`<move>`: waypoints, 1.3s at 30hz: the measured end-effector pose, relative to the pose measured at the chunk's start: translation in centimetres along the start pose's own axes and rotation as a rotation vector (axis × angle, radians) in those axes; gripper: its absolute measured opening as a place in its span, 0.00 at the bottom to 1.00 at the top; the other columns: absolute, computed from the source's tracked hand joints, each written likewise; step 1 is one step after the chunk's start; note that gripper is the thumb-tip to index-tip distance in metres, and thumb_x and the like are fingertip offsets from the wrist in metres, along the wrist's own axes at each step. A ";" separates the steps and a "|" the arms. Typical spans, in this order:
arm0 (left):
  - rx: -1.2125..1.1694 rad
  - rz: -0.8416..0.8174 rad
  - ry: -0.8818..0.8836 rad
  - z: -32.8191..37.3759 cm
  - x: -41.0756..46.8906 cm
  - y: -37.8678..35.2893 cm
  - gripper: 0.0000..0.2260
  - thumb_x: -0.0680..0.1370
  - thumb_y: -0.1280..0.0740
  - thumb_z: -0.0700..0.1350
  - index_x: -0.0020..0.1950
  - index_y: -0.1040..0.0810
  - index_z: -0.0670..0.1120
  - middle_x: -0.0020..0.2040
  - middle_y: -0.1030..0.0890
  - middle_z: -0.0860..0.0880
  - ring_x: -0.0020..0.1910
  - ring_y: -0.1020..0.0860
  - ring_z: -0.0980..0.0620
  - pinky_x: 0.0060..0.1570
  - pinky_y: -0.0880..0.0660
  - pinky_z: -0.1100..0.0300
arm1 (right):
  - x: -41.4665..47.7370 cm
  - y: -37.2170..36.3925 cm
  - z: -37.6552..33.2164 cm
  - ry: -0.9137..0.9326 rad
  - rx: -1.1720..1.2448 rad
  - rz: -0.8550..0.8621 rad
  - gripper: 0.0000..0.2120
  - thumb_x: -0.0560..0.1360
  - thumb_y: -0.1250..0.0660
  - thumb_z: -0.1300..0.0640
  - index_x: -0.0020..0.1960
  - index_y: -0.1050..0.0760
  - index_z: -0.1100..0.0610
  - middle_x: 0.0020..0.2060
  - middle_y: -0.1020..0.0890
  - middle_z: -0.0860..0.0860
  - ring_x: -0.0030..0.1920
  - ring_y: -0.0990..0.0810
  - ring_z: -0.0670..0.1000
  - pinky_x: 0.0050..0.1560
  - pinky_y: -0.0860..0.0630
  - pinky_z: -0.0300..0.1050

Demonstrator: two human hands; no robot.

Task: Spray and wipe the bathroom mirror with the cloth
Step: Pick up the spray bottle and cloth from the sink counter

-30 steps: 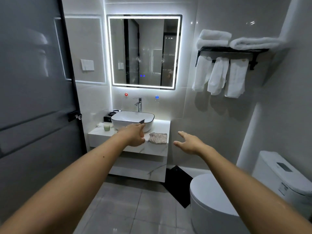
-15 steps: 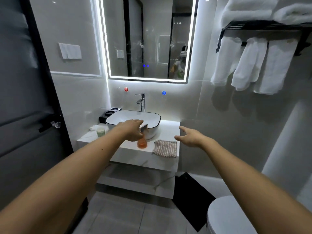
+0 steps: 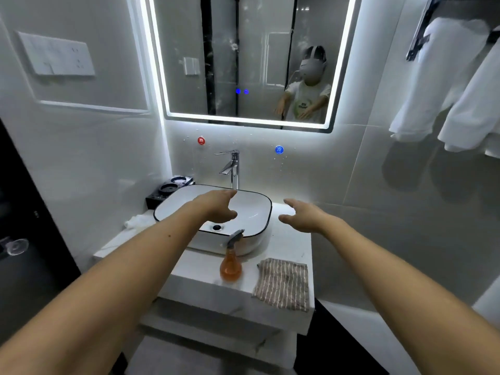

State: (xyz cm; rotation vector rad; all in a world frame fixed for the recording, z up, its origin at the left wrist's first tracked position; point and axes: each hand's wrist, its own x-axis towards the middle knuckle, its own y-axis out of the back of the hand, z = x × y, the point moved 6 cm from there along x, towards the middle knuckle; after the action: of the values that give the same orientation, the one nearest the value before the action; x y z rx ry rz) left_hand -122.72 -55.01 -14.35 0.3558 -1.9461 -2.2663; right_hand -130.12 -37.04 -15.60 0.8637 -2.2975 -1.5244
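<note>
Head view: nothing picked up yet.
Your left hand (image 3: 219, 205) and right hand (image 3: 303, 216) hover open above the basin (image 3: 266, 201). The spray bottle (image 3: 230, 267) stands on the counter (image 3: 293, 243) beside the cloth (image 3: 282, 284). The bottle is likely light and slick, so grip its neck; the cloth is limp, so pinch an edge.

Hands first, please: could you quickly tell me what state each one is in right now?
Left hand: open, fingers relaxed, holding nothing.
Right hand: open, fingers spread, holding nothing.
</note>
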 end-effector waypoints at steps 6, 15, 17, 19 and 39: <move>-0.081 -0.041 -0.101 -3.0 9.2 -1.5 0.29 0.78 0.39 0.49 0.77 0.46 0.47 0.77 0.39 0.46 0.74 0.38 0.45 0.71 0.40 0.54 | 8.9 -2.2 0.7 -0.041 0.078 0.002 0.28 0.79 0.41 0.49 0.75 0.46 0.54 0.74 0.41 0.51 0.72 0.42 0.52 0.70 0.44 0.46; -0.480 -0.288 -0.132 -5.9 13.4 -11.7 0.30 0.77 0.36 0.54 0.76 0.44 0.51 0.76 0.37 0.51 0.74 0.37 0.50 0.71 0.40 0.56 | 13.7 -11.1 5.0 -0.122 0.200 -0.150 0.27 0.79 0.41 0.50 0.74 0.46 0.52 0.74 0.42 0.50 0.72 0.41 0.52 0.68 0.42 0.46; -0.584 -0.337 -0.135 -6.4 12.9 -14.0 0.33 0.75 0.33 0.55 0.76 0.44 0.52 0.76 0.38 0.53 0.74 0.38 0.54 0.71 0.39 0.57 | 14.0 -12.9 6.7 -0.147 0.202 -0.190 0.27 0.79 0.41 0.51 0.74 0.46 0.53 0.74 0.42 0.50 0.72 0.40 0.52 0.68 0.42 0.46; -0.682 -0.348 -0.113 -7.0 12.6 -16.0 0.35 0.73 0.30 0.53 0.76 0.43 0.53 0.75 0.36 0.55 0.72 0.36 0.55 0.69 0.38 0.60 | 14.2 -14.7 8.4 -0.189 0.205 -0.245 0.27 0.79 0.41 0.50 0.74 0.45 0.53 0.74 0.42 0.51 0.71 0.40 0.52 0.68 0.41 0.46; -1.157 -0.359 -0.008 -6.4 14.8 -22.0 0.20 0.72 0.37 0.36 0.61 0.26 0.54 0.60 0.22 0.50 0.50 0.24 0.65 0.51 0.28 0.72 | 15.7 -23.7 16.1 -0.362 0.112 -0.397 0.28 0.79 0.41 0.50 0.75 0.47 0.54 0.75 0.45 0.51 0.73 0.45 0.53 0.72 0.45 0.51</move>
State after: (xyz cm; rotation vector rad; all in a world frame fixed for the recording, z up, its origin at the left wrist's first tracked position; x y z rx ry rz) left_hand -134.12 -61.33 -38.33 0.5275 -0.3237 -3.1016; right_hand -142.77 -40.90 -45.41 1.2206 -2.6000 -1.8571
